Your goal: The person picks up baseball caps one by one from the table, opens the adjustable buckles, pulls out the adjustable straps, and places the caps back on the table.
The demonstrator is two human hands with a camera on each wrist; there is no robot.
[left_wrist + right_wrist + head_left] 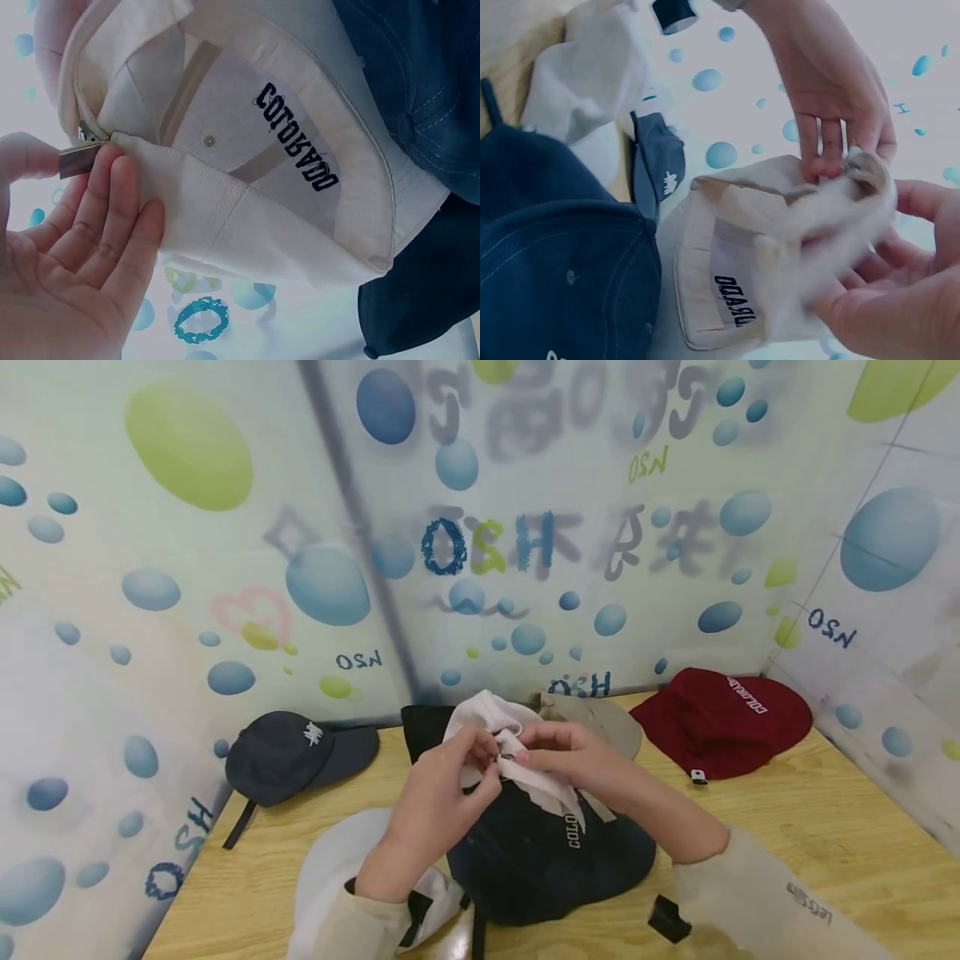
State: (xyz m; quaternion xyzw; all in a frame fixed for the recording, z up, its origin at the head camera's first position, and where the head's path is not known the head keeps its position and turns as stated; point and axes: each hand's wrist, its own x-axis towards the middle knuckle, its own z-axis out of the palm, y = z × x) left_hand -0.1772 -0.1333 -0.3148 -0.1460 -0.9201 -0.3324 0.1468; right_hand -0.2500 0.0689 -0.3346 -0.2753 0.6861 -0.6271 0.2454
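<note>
A cream cap (202,202) hangs in the air with its inside toward the left wrist view, where dark "COLORADO" stitching shows through in reverse. My left hand (442,802) pinches the end of its back strap (79,160) between thumb and fingers, beside a small metal buckle (88,133). My right hand (577,756) grips the cap's back edge on the other side of the buckle. Directly under both hands lies a navy cap (540,868) with light lettering. Blur in the right wrist view hides how the strap runs through the buckle.
A dark cap (277,760) sits at the back left and a maroon cap (727,722) at the back right. A beige cap (600,722) rests by the back wall. At the front left is a pale cap (337,852) on the wooden table (810,827). Patterned sheets surround the table.
</note>
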